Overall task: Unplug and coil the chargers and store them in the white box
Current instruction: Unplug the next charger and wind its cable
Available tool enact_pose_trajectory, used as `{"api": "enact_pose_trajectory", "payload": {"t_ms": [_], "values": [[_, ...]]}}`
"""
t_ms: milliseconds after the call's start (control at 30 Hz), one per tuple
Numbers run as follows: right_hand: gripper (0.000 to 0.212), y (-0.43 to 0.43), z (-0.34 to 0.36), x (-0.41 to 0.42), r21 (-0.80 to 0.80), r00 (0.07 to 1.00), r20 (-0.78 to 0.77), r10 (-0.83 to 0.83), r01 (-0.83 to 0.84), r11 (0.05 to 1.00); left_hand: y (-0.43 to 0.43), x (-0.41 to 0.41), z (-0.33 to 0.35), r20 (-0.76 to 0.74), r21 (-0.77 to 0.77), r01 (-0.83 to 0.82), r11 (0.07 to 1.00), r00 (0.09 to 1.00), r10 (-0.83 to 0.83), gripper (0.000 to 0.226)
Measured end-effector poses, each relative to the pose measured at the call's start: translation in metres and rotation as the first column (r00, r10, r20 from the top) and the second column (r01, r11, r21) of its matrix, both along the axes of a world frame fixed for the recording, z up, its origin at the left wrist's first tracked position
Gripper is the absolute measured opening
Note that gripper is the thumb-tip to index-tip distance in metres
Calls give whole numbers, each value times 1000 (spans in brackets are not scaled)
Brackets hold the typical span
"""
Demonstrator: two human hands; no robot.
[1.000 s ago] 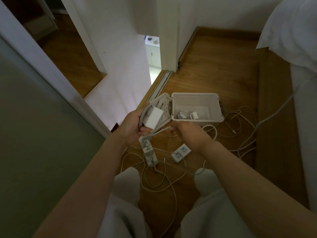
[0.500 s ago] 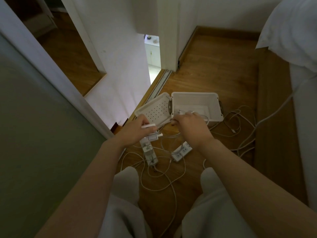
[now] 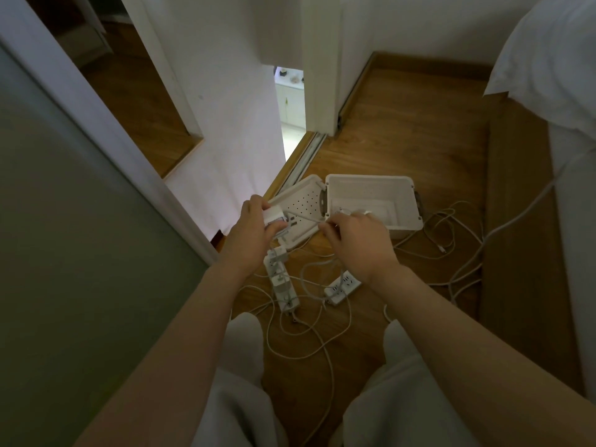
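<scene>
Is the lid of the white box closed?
No, the lid lies swung open to the left of the box, its perforated inside facing up.

We wear loose pale grey trousers of soft, creased fabric (image 3: 242,401), covering both knees. Our left forearm (image 3: 193,317) and right forearm (image 3: 451,317) are bare up to the frame's edge, and so are our left hand (image 3: 254,230) and right hand (image 3: 358,243).
</scene>
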State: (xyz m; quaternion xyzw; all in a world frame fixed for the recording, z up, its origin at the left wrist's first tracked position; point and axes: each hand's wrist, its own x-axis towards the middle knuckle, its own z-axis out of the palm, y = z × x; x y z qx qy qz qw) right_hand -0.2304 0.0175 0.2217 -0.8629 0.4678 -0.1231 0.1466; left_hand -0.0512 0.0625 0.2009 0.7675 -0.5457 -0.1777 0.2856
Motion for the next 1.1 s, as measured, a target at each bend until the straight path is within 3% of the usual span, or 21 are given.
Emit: {"api": "enact_pose_trajectory", "payload": {"t_ms": [133, 267, 433, 600, 633, 700, 767, 800, 933, 1100], "values": [[30, 11, -3, 14, -5, 990, 127, 68, -68, 998, -3, -8, 4, -36, -71, -146, 987, 989, 144, 37], [27, 18, -8, 21, -5, 984, 156, 90, -90, 996, -5, -18, 8, -31, -71, -201, 977, 980, 199, 35], [22, 18, -17, 21, 145, 981, 143, 133, -153, 977, -14, -17, 4, -345, -12, -341, 940, 884, 316, 35], [16, 22, -14, 24, 339, 957, 257, 139, -223, 914, -19, -32, 10, -702, 110, -432, 895, 604, 378, 37], [17, 22, -13, 24, 350, 953, 270, 135, -228, 909, -20, -33, 10, -787, 127, -439, 889, 501, 360, 39], [21, 21, -13, 23, 354, 957, 261, 127, -217, 910, -22, -36, 12, -942, 166, -437, 884, 194, 273, 43], [25, 19, -14, 21, 347, 964, 235, 124, -203, 916, -21, -35, 12, -979, 204, -420, 884, -64, 196, 40], [27, 19, -15, 20, 322, 970, 204, 134, -195, 926, -21, -33, 10, -974, 215, -389, 896, -149, 169, 39], [32, 25, -21, 18, 104, 965, 86, 248, -256, 961, -24, -22, 1, -965, 221, -262, 939, -198, 172, 52], [46, 31, -16, 18, 24, 952, 23, 307, -307, 951, -23, -12, 2, -951, 248, -323, 913, -259, 167, 47]]}}
